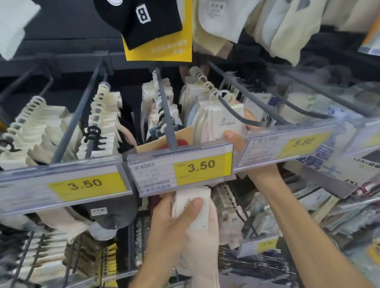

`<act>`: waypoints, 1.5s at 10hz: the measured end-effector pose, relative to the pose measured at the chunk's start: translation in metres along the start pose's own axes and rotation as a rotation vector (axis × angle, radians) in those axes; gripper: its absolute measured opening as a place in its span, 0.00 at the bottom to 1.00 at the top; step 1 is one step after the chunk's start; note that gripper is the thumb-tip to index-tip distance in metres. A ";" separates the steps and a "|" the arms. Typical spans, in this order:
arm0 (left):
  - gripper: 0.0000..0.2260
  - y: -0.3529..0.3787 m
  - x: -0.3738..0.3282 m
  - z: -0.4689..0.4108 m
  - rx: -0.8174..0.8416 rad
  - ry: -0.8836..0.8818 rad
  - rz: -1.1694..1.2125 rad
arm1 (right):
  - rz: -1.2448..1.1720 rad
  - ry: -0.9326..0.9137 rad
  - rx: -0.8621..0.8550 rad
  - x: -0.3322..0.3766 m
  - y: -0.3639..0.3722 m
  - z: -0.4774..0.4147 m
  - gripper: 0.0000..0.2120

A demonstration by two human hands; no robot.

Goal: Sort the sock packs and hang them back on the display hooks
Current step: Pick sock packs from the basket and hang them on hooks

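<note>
With left hand (168, 223) clasping the pale sock pack (203, 253) below the price rail (181, 165), and right hand (239, 141) pinching the front pack (225, 117) on the hook (232, 108), steady that row. Lift, align hanger, slide fully on.

— Below the middle price tag (182, 167)?
— Left hand (168, 223) grips a pink sock pack (200, 246).
— Just right of it?
— Right hand (236, 142) pinches a white-carded pack (224, 124) on a hook (234, 114)

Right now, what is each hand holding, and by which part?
Left hand grips a pale pink sock pack by its white card header, thumb across it. Right hand holds the front hanging pack at its card's lower corner.
</note>
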State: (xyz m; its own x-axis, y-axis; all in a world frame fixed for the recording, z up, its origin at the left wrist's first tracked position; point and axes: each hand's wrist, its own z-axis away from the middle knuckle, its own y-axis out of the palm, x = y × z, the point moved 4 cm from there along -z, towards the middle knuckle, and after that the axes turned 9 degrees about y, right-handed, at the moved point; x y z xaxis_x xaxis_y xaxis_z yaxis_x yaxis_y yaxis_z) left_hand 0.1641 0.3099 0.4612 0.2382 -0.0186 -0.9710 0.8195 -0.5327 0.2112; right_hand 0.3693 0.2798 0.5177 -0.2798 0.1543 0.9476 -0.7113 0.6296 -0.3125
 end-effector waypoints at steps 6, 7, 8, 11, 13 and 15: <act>0.11 0.022 0.002 0.007 0.213 0.038 -0.087 | -0.317 0.105 0.154 -0.023 0.019 0.121 0.09; 0.14 0.028 0.006 0.009 0.279 0.017 -0.056 | -0.361 0.135 0.133 -0.027 0.009 0.123 0.09; 0.12 0.034 0.007 0.010 0.356 0.010 -0.055 | -0.383 0.142 0.115 -0.028 0.003 0.124 0.09; 0.14 0.036 0.000 0.006 0.335 0.066 -0.070 | -0.427 0.125 0.145 -0.028 0.002 0.116 0.10; 0.09 0.021 0.006 -0.003 0.281 0.077 -0.240 | -0.527 -0.025 -0.081 -0.013 -0.012 0.082 0.10; 0.06 0.013 0.013 0.000 0.294 0.047 -0.349 | -0.385 -0.145 -0.231 0.014 -0.017 0.042 0.14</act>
State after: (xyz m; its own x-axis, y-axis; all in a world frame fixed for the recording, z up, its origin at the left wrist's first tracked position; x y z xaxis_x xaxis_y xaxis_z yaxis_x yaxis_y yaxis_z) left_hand 0.1780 0.3025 0.4510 0.0032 0.2396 -0.9709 0.6735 -0.7181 -0.1751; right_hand 0.3510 0.2393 0.5333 -0.1223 -0.2216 0.9674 -0.6232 0.7758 0.0989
